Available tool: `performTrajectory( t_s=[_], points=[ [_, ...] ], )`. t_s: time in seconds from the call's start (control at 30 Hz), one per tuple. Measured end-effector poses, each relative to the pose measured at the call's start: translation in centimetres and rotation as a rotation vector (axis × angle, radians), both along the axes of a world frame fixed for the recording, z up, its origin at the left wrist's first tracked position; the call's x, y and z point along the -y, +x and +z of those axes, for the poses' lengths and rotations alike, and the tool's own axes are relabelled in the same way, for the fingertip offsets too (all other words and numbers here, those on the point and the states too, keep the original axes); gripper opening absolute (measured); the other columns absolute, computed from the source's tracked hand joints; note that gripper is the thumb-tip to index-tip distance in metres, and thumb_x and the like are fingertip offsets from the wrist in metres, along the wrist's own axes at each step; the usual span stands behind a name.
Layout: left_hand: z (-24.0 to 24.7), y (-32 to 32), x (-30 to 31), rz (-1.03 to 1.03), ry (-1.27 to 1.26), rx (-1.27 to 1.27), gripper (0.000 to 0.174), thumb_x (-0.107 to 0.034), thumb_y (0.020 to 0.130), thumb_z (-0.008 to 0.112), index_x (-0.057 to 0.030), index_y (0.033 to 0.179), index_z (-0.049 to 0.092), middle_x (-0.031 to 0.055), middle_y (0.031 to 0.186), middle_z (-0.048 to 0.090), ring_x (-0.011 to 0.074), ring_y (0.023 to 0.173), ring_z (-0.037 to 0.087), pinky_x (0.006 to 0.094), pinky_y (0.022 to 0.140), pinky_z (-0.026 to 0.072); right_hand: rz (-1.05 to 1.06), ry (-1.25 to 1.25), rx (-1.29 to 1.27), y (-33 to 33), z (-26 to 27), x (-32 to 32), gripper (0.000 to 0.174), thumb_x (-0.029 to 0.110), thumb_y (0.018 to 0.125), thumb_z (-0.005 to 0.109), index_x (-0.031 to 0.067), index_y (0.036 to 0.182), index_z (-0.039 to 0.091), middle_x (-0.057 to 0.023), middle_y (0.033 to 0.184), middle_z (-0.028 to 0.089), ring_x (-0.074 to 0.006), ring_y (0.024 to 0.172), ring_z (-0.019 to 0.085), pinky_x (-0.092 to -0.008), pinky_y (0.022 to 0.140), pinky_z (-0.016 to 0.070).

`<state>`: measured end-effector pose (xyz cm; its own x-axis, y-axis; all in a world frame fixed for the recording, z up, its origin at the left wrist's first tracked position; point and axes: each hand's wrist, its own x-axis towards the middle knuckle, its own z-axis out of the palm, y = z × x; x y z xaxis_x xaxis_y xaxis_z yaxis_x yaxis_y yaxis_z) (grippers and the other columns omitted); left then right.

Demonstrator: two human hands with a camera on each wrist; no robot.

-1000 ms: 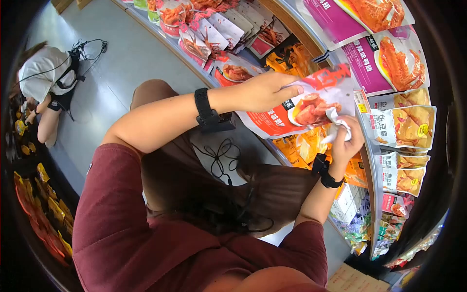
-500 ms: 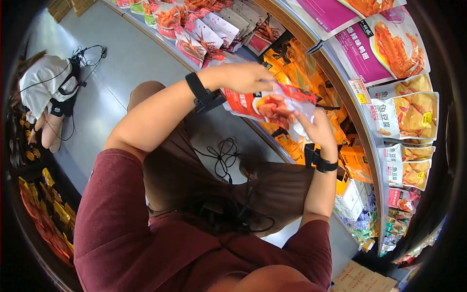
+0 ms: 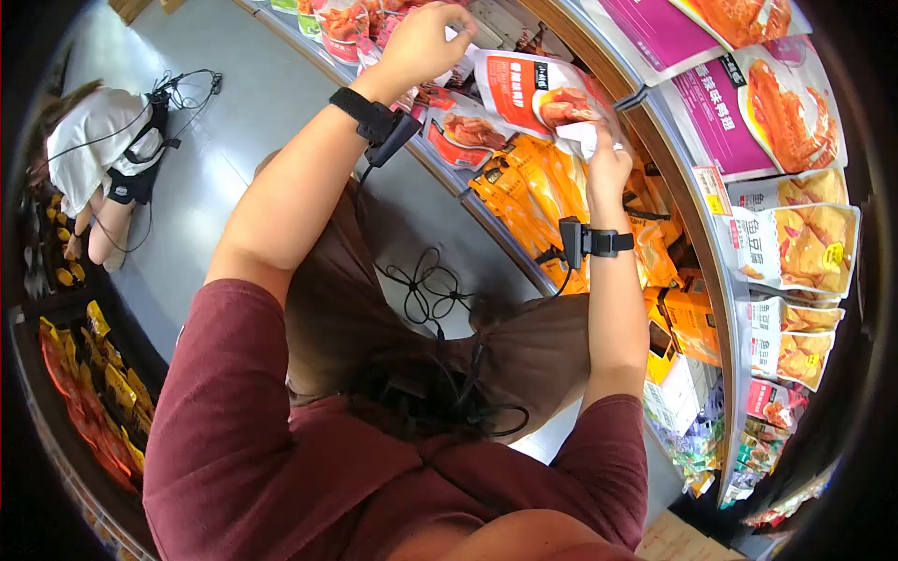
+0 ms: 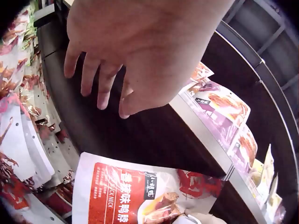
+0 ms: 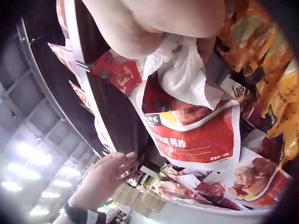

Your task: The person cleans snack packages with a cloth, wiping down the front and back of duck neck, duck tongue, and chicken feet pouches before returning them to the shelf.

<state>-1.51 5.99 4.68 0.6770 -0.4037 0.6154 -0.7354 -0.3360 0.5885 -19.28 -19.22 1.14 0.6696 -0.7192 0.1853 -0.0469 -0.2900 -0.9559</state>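
Note:
A red-and-white food packet [image 3: 516, 86] [image 4: 114, 189] [image 5: 191, 142] is tilted over the lower shelf. At its right edge my right hand [image 3: 609, 171] [image 5: 156, 21] grips the packet together with a crumpled white tissue [image 3: 578, 138] [image 5: 184, 77]. My left hand [image 3: 426, 45] [image 4: 135, 51] [image 5: 103, 179] is in the air to the packet's left, apart from it, its fingers loosely bent and holding nothing. The tissue and fingers cover part of the packet's printed front.
Orange packets [image 3: 538, 192] and another red-and-white packet [image 3: 463, 131] lie on the lower shelf. Purple packets [image 3: 716, 122] and fish tofu packets [image 3: 804, 248] line the upper shelf, whose edge curves past my right arm. Another person [image 3: 103, 145] crouches at the left. A cable [image 3: 426, 290] lies on the floor.
My left hand has let go of the packet and moved up and left. The packet has moved up over the shelf with my right hand, which still holds the tissue.

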Motion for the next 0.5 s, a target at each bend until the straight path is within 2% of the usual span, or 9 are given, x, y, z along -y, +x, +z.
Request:
performTrajectory(
  t_s=[0.03, 0.1, 0.13, 0.2, 0.3, 0.37, 0.4, 0.43, 0.5],
  points=[
    [-0.1, 0.1, -0.5, 0.016, 0.081, -0.076, 0.018, -0.022, 0.083, 0.064, -0.0086, 0.093, 0.068, 0.0126, 0.096, 0.067, 0.0311, 0.091, 0.064, 0.0375, 0.082, 0.0491, 0.006, 0.005, 0.001, 0.5, 0.4, -0.6, 0.027, 0.021, 0.092, 0.06, -0.0047, 0.099, 0.064, -0.0073, 0.089, 0.066, -0.0131, 0.079, 0.062, -0.0272, 0.072, 0.048],
    [-0.7, 0.7, -1.1, 0.006, 0.093, -0.14, 0.015, -0.021, 0.082, 0.063, -0.0084, 0.09, 0.068, 0.0116, 0.093, 0.068, 0.0316, 0.088, 0.064, 0.0384, 0.079, 0.0495, 0.053, 0.318, 0.154, 1.5, 2.1, -1.9, 0.025, 0.02, 0.091, 0.061, -0.0042, 0.099, 0.064, -0.0077, 0.09, 0.066, -0.0145, 0.078, 0.063, -0.0285, 0.073, 0.0493],
    [-1.4, 1.1, -1.5, 0.048, 0.155, -0.142, 0.016, -0.021, 0.082, 0.063, -0.0082, 0.09, 0.068, 0.012, 0.092, 0.068, 0.0318, 0.086, 0.064, 0.0388, 0.078, 0.0497, 0.05, 0.356, 0.141, 1.8, 2.5, -2.1, 0.025, 0.018, 0.09, 0.062, -0.0039, 0.102, 0.063, -0.0084, 0.095, 0.066, -0.0158, 0.083, 0.064, -0.0295, 0.075, 0.05],
    [-2.2, 1.4, -2.5, 0.112, 0.307, -0.159, 0.018, -0.022, 0.082, 0.061, -0.008, 0.09, 0.068, 0.0132, 0.091, 0.068, 0.0316, 0.085, 0.065, 0.0393, 0.077, 0.0503, 0.005, 0.343, 0.162, 3.0, 1.5, -1.5, 0.026, 0.018, 0.09, 0.063, -0.0032, 0.104, 0.063, -0.0084, 0.098, 0.066, -0.0156, 0.086, 0.063, -0.0296, 0.078, 0.0493],
    [-3.5, 2.4, -3.8, 0.06, 0.39, -0.163, 0.019, -0.022, 0.081, 0.06, -0.0082, 0.091, 0.068, 0.0143, 0.089, 0.068, 0.032, 0.086, 0.065, 0.04, 0.077, 0.0508, -0.078, 0.308, 0.214, 5.2, 0.4, 0.5, 0.029, 0.019, 0.089, 0.064, -0.0019, 0.108, 0.062, -0.0083, 0.106, 0.065, -0.0154, 0.093, 0.062, -0.0297, 0.084, 0.0478],
    [-3.3, 2.2, -4.2, 0.054, 0.393, -0.197, 0.019, -0.02, 0.08, 0.06, -0.0078, 0.091, 0.068, 0.015, 0.087, 0.068, 0.0323, 0.085, 0.066, 0.0401, 0.075, 0.0514, -0.202, 0.186, 0.121, 6.3, -0.3, 1.5, 0.033, 0.022, 0.088, 0.066, -0.0009, 0.111, 0.062, -0.0077, 0.108, 0.065, -0.0169, 0.094, 0.062, -0.0304, 0.087, 0.0464],
    [-3.0, 1.7, -4.3, 0.049, 0.391, -0.175, 0.018, -0.019, 0.08, 0.059, -0.0076, 0.091, 0.068, 0.0152, 0.085, 0.068, 0.0321, 0.084, 0.066, 0.04, 0.075, 0.0516, -0.092, 0.201, 0.118, 6.1, 0.0, 1.1, 0.036, 0.026, 0.087, 0.065, -0.0028, 0.11, 0.063, -0.0087, 0.107, 0.065, -0.0177, 0.096, 0.061, -0.0311, 0.088, 0.0461],
    [-2.9, 1.5, -4.3, 0.04, 0.391, -0.155, 0.018, -0.019, 0.08, 0.059, -0.0074, 0.09, 0.067, 0.0153, 0.084, 0.068, 0.0319, 0.083, 0.066, 0.0398, 0.074, 0.0518, -0.094, 0.211, 0.112, 6.8, -2.0, 3.1, 0.036, 0.026, 0.087, 0.065, -0.0028, 0.11, 0.063, -0.0087, 0.107, 0.065, -0.0177, 0.096, 0.061, -0.0311, 0.088, 0.0461],
    [-2.9, 1.6, -4.2, 0.016, 0.402, -0.132, 0.016, -0.018, 0.08, 0.058, -0.0071, 0.088, 0.067, 0.0151, 0.084, 0.068, 0.0317, 0.082, 0.067, 0.0392, 0.073, 0.0521, -0.083, -0.177, -0.36, 9.0, -6.8, 8.8, 0.037, 0.03, 0.089, 0.061, 0.0006, 0.11, 0.065, -0.0121, 0.103, 0.068, -0.0223, 0.096, 0.063, -0.033, 0.088, 0.0464]
  ],
)
